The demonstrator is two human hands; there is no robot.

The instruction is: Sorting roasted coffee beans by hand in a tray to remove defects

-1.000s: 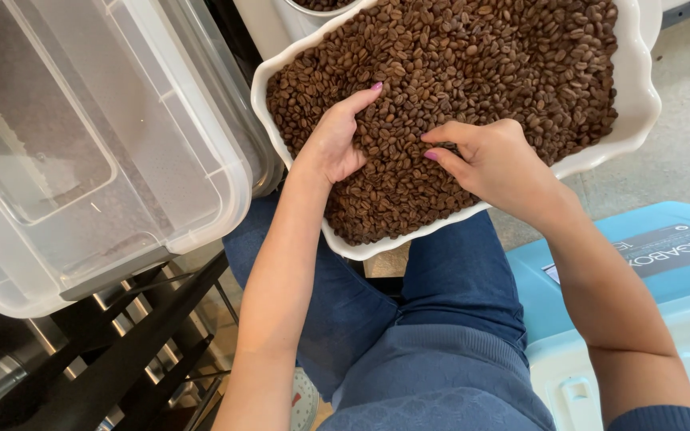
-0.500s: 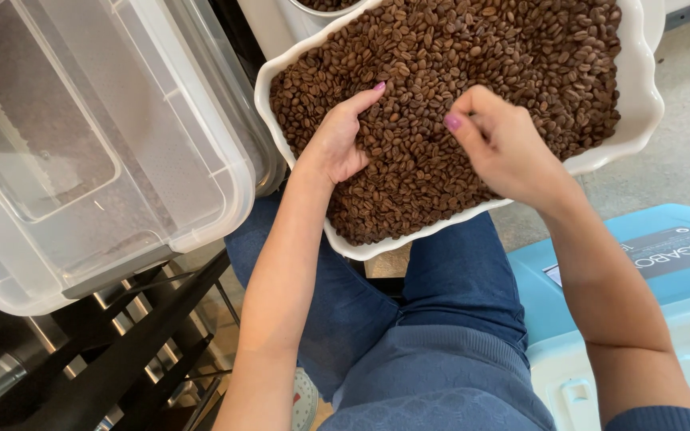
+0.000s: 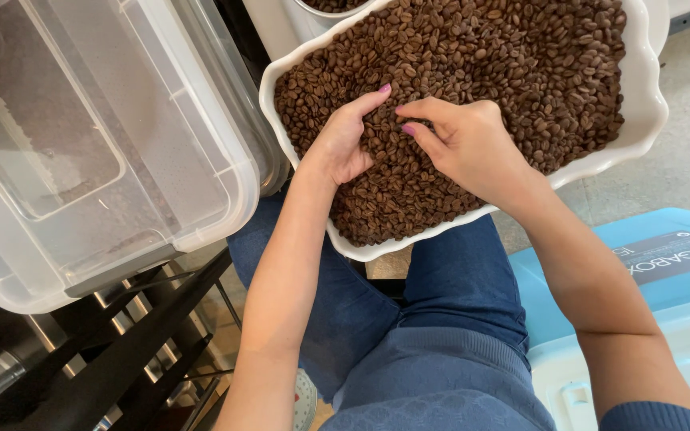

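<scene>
- The roasted coffee beans (image 3: pixel 473 72) fill a white dish with a wavy rim (image 3: pixel 640 136) that rests across your lap, over your blue trousers (image 3: pixel 441 319).
- Your left hand (image 3: pixel 345 144) lies on the beans at the near left of the dish, fingers curled loosely and thumb stretched toward the other hand; its grip is open, closed on nothing.
- Your right hand (image 3: pixel 465 144) sits on the beans just beside it, fingers bent inward toward the left thumb; whether a bean is pinched at the fingertips, you cannot tell.
- The two hands nearly meet at the fingertips over the middle of the dish.
- To the left of the dish stands a clear plastic bin with a lid (image 3: pixel 97 160), above a dark metal rack (image 3: pixel 121 351).
- To your right sits a light blue plastic box (image 3: pixel 648 303).
- A second white vessel with beans (image 3: pixel 337 6) peeks in at the top edge.
</scene>
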